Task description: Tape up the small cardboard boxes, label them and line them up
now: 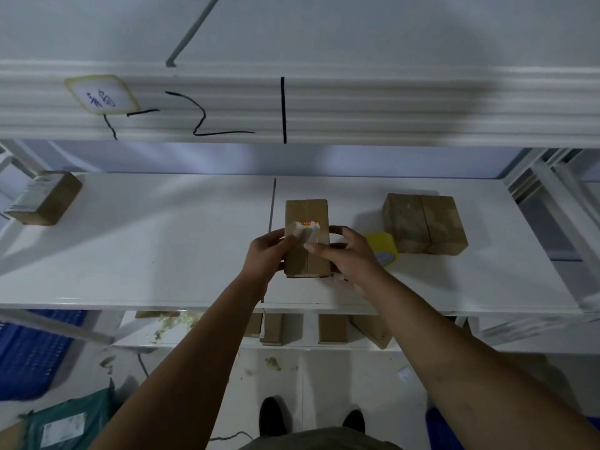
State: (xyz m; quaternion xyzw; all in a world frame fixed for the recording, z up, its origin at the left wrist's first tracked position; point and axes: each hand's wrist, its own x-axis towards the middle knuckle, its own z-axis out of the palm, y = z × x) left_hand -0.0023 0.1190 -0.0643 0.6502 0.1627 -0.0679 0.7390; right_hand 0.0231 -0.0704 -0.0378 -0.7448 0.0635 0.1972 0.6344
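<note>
Left hand (269,254) and right hand (347,258) grip the cardboard box (306,212) from either side, fingertips on its label (308,226). A tape roll (383,241) sits beside it.

Right hand (349,258) is covering part of the yellow tape roll (383,243). Print on the white label (306,230) of the brown cardboard box (306,211) is blurring, unreadable. Blue plastic crate (32,352) is running off the left edge.

Light was dim, bluish, w/ brighter glow behind shelf (130,248). Upper shelf edge (389,105) was motion-blurred. Wide-angle bend at frame edges, soft shadows.
</note>
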